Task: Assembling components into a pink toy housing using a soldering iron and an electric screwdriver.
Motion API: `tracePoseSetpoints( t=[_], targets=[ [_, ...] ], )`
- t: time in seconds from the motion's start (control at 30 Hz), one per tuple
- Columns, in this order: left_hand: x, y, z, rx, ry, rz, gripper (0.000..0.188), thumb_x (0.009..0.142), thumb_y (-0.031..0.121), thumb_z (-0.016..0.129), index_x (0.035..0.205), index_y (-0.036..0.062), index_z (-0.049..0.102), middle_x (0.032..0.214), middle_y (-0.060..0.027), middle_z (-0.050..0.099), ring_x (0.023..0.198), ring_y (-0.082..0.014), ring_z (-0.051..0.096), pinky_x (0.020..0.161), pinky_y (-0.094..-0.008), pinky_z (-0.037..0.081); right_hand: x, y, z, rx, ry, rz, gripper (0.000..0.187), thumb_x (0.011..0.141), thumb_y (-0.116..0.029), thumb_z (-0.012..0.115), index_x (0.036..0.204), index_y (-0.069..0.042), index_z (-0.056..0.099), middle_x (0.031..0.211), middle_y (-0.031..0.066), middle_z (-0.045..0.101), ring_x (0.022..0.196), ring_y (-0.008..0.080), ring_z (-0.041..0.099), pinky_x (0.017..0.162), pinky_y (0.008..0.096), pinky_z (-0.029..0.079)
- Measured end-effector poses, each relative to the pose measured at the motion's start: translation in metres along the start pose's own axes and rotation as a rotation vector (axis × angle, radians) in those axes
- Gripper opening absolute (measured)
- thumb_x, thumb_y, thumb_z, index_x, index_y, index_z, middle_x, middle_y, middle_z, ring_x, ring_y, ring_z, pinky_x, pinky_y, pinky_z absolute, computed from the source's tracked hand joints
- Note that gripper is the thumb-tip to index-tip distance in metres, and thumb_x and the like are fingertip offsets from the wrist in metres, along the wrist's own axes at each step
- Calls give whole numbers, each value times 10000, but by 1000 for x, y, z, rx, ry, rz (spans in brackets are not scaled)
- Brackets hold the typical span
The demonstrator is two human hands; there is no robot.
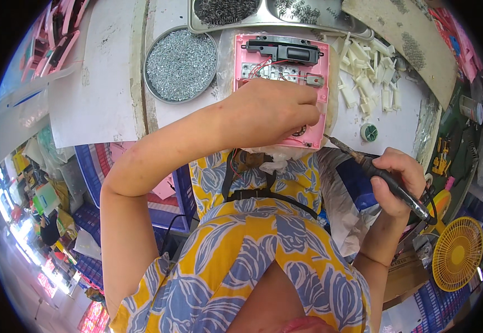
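Observation:
A pink plastic casing (320,123) lies open on the bench in front of me. Inside it are a black plastic part (297,54) along the far end, a metal plate (280,71) and thin red wires. My left hand (272,108) reaches across the casing, fingers curled down into it. Whatever those fingertips hold is hidden beneath the hand. In my right hand (411,173) is a soldering iron (388,178), gripped by its black handle. Its tip points at the casing's near right edge, close to it.
A round tray (216,50) of small screws stands left of the casing. Beyond is a metal tray (264,19) with springs. White plastic parts (358,61) lie to the right, near a small round green-topped container (369,132). A yellow fan (458,253) and a blue crate (181,213) are below bench level.

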State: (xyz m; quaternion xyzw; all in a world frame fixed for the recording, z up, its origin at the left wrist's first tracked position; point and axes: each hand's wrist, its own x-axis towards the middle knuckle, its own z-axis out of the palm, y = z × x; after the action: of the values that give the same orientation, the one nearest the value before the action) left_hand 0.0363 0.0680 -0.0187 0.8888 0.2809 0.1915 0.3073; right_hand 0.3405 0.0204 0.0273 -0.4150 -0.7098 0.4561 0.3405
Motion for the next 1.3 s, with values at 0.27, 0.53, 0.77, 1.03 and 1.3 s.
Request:
tracePoseSetpoints(
  t=[0.27, 0.53, 0.77, 1.03, 1.3],
  targets=[
    [6, 2, -7, 115, -78, 57, 181, 816, 141, 661, 990, 96, 651, 1005, -38, 597, 913, -238, 666, 678, -370, 560, 8, 2, 9, -40, -91, 2, 261, 743, -160, 781, 947, -28, 686, 633, 33, 547, 512, 152, 478, 495, 279, 338],
    [11, 3, -12, 161, -157, 96, 169, 822, 144, 637, 982, 92, 646, 1058, -39, 614, 943, -232, 673, 701, -365, 576, 13, 5, 18, -50, -108, -9, 244, 750, -167, 780, 942, -44, 696, 641, 35, 572, 514, 163, 504, 499, 286, 361],
    [13, 3, -13, 194, -184, 110, 183, 815, 141, 639, 991, 90, 640, 1050, -32, 615, 952, -224, 676, 697, -350, 578, 15, 7, 19, -27, -118, 18, 236, 750, -164, 782, 937, -42, 705, 655, 38, 588, 522, 156, 520, 504, 279, 373],
    [11, 4, -12, 181, -157, 108, 183, 811, 142, 642, 985, 88, 640, 1032, -35, 615, 940, -229, 675, 685, -354, 572, 16, -1, 20, -61, -111, 47, 239, 744, -138, 779, 944, -29, 707, 677, 42, 606, 532, 153, 530, 513, 275, 384],
    [8, 0, -9, 156, -134, 132, 165, 806, 149, 643, 960, 91, 632, 1011, -49, 606, 927, -247, 661, 689, -377, 565, -58, 12, -62, 10, 392, 134, 285, 835, -158, 718, 1020, 47, 648, 887, 72, 650, 753, 120, 594, 673, 207, 440]
  ],
)
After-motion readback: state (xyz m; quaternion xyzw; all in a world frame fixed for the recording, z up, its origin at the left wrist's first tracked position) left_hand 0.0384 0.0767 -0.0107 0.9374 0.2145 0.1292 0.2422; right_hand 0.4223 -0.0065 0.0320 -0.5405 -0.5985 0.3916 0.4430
